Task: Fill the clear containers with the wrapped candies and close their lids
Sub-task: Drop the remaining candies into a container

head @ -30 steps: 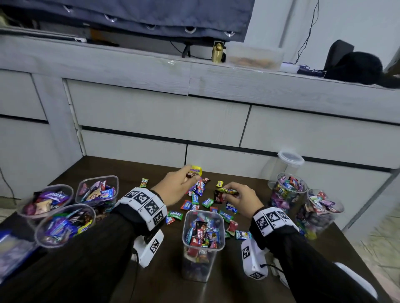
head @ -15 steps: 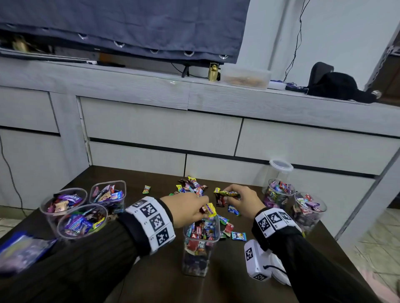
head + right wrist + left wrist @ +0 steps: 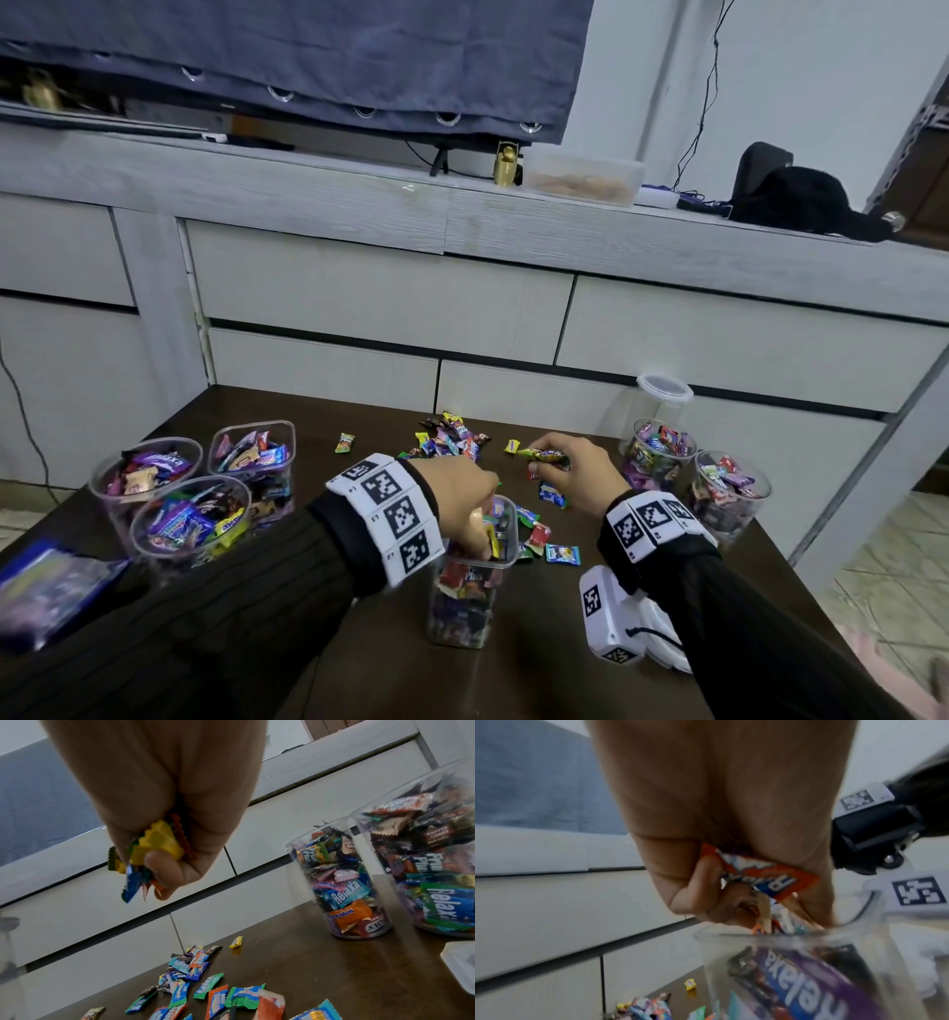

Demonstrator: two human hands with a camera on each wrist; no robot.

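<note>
Left hand [image 3: 462, 501] over mouth of square clear container [image 3: 470, 591] near front-middle of bench [image 3: 642, 519]; fingers [image 3: 706, 882] clamped on orange-wrapped candies [image 3: 770, 880], tips at rim. Right hand [image 3: 577, 475] just behind, above loose candy pile [image 3: 452, 442] at bench middle; fingers [image 3: 164, 862] curled tight on yellow and blue wrapped candies [image 3: 154, 845]. 3 filled containers [image 3: 190, 509] at left edge, 2 round filled jars [image 3: 662, 457] at right edge, all lidless.

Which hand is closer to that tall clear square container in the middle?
The left hand: it grips candies at the tall clear square container, right at its open rim. The right hand holds a bunch of wrapped candies above the dark table, farther back and right.
</note>
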